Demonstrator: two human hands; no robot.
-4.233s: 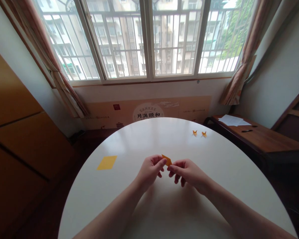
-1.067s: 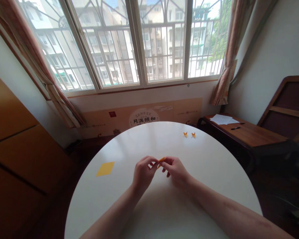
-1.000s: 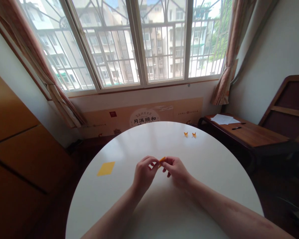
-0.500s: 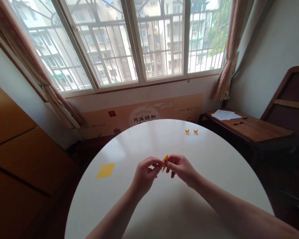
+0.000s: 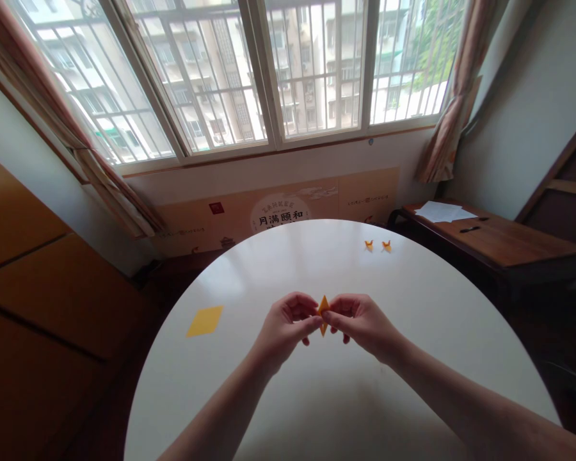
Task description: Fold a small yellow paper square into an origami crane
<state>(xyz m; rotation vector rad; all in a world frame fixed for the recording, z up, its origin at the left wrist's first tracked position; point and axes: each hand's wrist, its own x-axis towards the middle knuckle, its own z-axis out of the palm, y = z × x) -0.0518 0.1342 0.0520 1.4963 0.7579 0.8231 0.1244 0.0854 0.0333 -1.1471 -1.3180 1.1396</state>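
Between my two hands is a small folded piece of orange-yellow paper (image 5: pixel 323 305), shaped like a narrow upright diamond. My left hand (image 5: pixel 288 326) pinches its left edge between thumb and fingers. From the other side, my right hand (image 5: pixel 362 320) grips it too, with the thumb lying across its face. The fingers hide the middle of the paper. Off to the left, a flat yellow paper sheet (image 5: pixel 205 321) lies on the white round table (image 5: pixel 249 275). Two small folded orange paper figures (image 5: pixel 369 245) stand side by side near the table's far right edge.
Beyond the table on the right is a wooden bench (image 5: pixel 513 240) with white papers (image 5: pixel 445 212) and a dark pen-like item (image 5: pixel 470 229). A printed board (image 5: pixel 240 218) leans below the barred window. An orange-brown cabinet (image 5: pixel 24 275) stands at the left.
The folded paper has turned from a slanted, edge-on position to face me more squarely. Both thumbs now press on its front. The view has shifted slightly.
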